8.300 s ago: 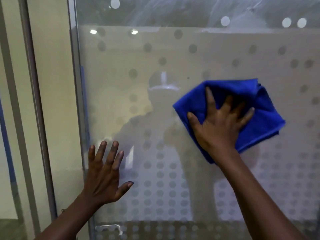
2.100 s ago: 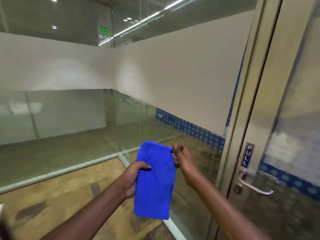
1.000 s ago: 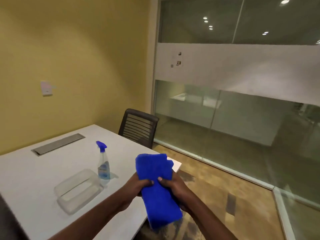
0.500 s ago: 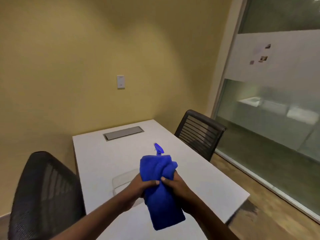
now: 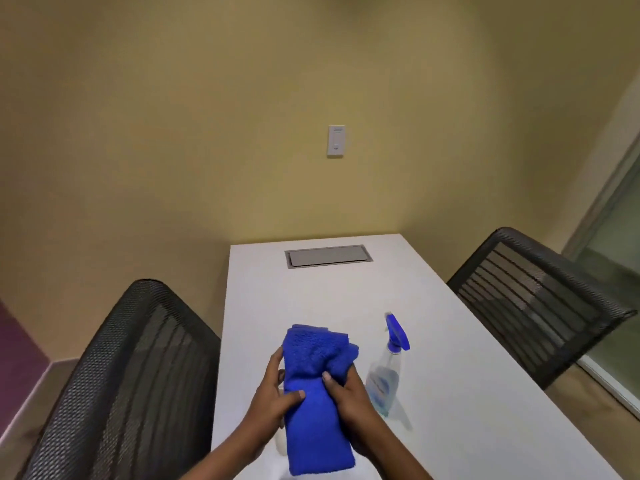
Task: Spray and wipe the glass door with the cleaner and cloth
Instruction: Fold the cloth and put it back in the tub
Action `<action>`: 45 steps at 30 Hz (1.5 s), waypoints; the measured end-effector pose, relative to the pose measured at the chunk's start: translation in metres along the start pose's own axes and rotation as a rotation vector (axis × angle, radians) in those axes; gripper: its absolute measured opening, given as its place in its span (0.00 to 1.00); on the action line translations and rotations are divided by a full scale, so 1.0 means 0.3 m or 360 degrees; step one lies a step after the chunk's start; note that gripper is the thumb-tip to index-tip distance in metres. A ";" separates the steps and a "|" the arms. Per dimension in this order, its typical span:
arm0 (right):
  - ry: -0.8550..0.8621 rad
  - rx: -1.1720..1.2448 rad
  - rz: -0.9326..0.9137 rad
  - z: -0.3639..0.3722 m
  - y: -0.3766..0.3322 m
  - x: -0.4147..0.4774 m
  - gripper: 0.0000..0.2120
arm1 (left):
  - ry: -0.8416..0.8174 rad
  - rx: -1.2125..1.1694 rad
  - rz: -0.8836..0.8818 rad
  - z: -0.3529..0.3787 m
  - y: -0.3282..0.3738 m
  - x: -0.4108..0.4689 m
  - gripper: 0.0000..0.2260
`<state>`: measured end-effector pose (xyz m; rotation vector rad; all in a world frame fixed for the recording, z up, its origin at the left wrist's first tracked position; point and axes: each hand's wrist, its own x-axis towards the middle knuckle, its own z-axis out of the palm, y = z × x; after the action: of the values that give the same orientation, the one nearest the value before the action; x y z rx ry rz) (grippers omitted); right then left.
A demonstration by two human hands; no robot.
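A folded blue cloth (image 5: 317, 393) hangs upright between both hands above the white table (image 5: 467, 393). My left hand (image 5: 272, 396) grips its left side and my right hand (image 5: 346, 398) grips its right side, thumbs pressed on the front. A clear spray bottle (image 5: 386, 372) with a blue trigger head stands on the table just right of my right hand. The glass door is out of view; only a strip of glass wall (image 5: 620, 237) shows at the far right.
A black mesh chair (image 5: 124, 382) stands close at the left of the table, another black chair (image 5: 533, 303) at the right. A grey cable hatch (image 5: 327, 256) sits in the table's far end. A clear container is mostly hidden behind my hands. Yellow wall behind.
My view has swung from the glass door round to the table. The cloth went from wiping the glass to being folded and held in both hands over the table.
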<state>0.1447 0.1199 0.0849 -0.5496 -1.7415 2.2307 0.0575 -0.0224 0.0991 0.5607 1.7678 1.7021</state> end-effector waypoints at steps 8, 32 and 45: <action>-0.0165 -0.0004 0.0219 -0.051 0.205 0.309 0.17 | 0.0276 0.0301 -0.0217 -0.044 -0.183 0.242 0.34; 0.0128 -0.0803 0.0606 -0.059 0.554 0.532 0.09 | -0.0015 0.2292 0.0012 -0.025 -0.438 0.398 0.05; 0.0499 -0.1788 0.0462 -0.035 0.504 0.500 0.21 | 0.0072 0.2318 -0.0032 -0.001 -0.497 0.432 0.09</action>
<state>0.0194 0.1550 -0.0840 -1.3248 -2.7024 0.9677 -0.0194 0.0531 -0.0665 1.0259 2.7971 0.1101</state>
